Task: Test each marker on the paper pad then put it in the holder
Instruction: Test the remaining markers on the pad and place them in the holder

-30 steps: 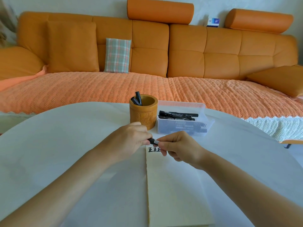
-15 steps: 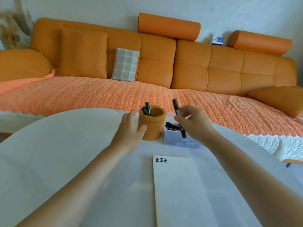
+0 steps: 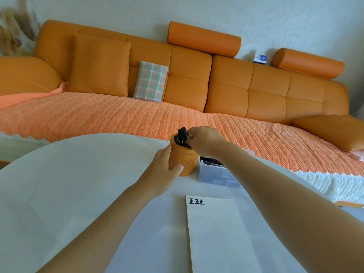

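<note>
The right hand [image 3: 204,141] has brought the marker [image 3: 184,133] into the wooden holder [image 3: 187,162], fingers pinching it and nearly stowing it, while the left hand [image 3: 167,166] clasps the holder.

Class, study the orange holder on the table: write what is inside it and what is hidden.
Black markers stand inside the holder, tops poking above the rim. Its wall hides their lower ends, and the right hand covers part of the opening, so their count is unclear.
</note>
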### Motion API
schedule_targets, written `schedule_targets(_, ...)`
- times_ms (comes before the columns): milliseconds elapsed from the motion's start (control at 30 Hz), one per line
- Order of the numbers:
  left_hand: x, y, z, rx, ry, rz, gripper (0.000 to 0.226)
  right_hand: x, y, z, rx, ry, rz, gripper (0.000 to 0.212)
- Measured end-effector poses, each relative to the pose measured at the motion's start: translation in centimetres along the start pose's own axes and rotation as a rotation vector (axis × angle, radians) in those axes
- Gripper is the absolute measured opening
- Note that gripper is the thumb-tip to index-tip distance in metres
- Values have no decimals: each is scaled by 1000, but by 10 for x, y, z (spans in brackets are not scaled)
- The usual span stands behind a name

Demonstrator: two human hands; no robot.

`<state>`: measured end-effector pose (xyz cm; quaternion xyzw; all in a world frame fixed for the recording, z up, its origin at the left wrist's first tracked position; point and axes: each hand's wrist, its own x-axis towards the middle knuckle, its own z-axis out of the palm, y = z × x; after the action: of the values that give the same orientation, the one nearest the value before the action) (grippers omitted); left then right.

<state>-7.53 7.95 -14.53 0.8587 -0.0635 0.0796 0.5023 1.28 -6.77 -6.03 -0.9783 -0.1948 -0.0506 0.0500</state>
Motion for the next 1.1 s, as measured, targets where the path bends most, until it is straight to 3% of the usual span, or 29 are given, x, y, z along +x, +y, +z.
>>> schedule_targets(167, 0, -2, 2, 81, 18, -5, 71, -1, 2, -2, -23, -91, -11, 34)
schedule_targets(300, -1, 2, 4, 182, 78, -54, 69, -10, 24, -7, 264, 86, -35, 30)
schedule_targets(367, -3, 3, 7, 201, 149, -61, 64, -17, 41, -6, 274, 158, 13, 29)
schedule_targets(433, -8, 5, 12, 222, 194, -39, 55, -24, 59, 0, 234, 104, 104, 33)
schedule_targets(567, -22, 12, 23, 347, 3, 61, 33, -36, 89, 14, 110, -114, 206, 37)
schedule_targets(800, -29, 17, 33, 509, -353, -4, 80, -27, 101, 25, 184, -251, 208, 45)
schedule_targets(1100, -28, 14, 34, 633, -471, 55, 80, -19, 105, 23, 80, -199, 136, 28)
